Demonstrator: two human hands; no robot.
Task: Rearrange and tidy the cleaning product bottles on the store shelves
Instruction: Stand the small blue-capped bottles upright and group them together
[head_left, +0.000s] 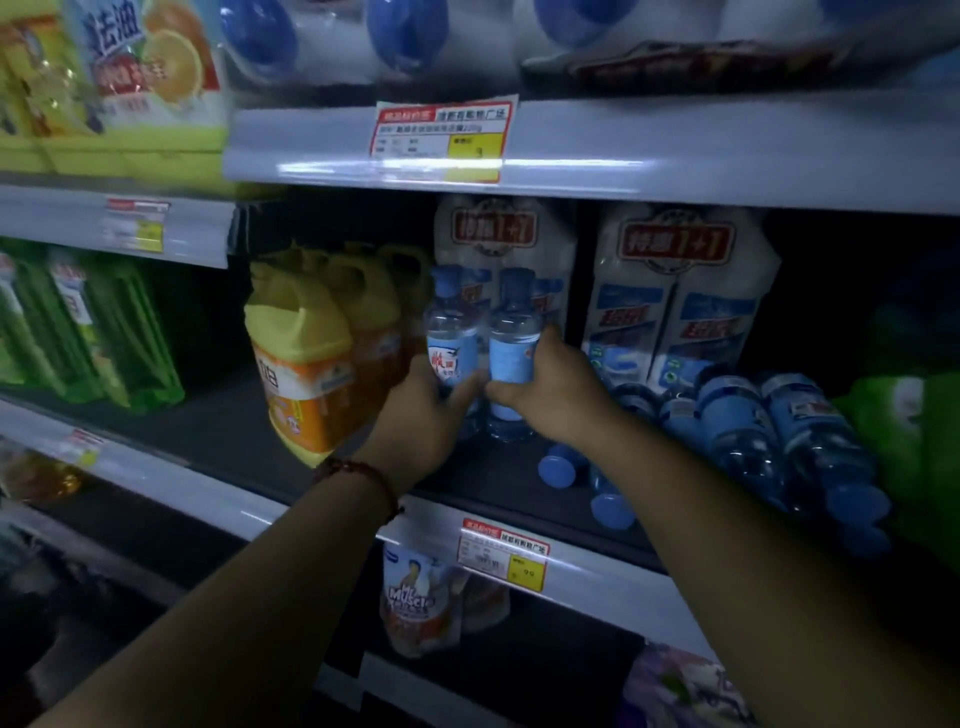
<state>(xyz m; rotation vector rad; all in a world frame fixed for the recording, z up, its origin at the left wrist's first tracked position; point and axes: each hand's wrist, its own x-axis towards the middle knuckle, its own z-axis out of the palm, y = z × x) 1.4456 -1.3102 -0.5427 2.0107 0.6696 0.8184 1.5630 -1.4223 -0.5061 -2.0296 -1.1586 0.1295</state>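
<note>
Grips the left bottle (451, 343) with the left hand (431, 400), fingers curled round its lower half, thumb across the front. Grips the right bottle (514, 353) with the right hand (553, 387) in the same manner, mirrored, with the two thumbs almost meeting between the bottles. Holds both upright, caps up, side by side and touching, about the middle of the shelf (597, 569), a little back from its front edge and just in front of the white packs (680, 291).

Probably takes them low on the body for steadiness, so as to stand them straight and press them together into a neat pair. Shows the label of the left one toward the front edge.

Seems to choose this place on purpose: between the yellow jugs (301, 358) toward the left end and the fallen bottles (737, 431) toward the right end, which lie on their sides with caps pointing to the front edge. Likely meant as the start of a standing row for those.

Reaches in over the front edge with both arms, forearms converging, wrists nearly straight, a bracelet (363, 473) on the left wrist. Cannot tell for sure whether the two bottoms rest on the shelf or hang just above it, in this dim light.
</note>
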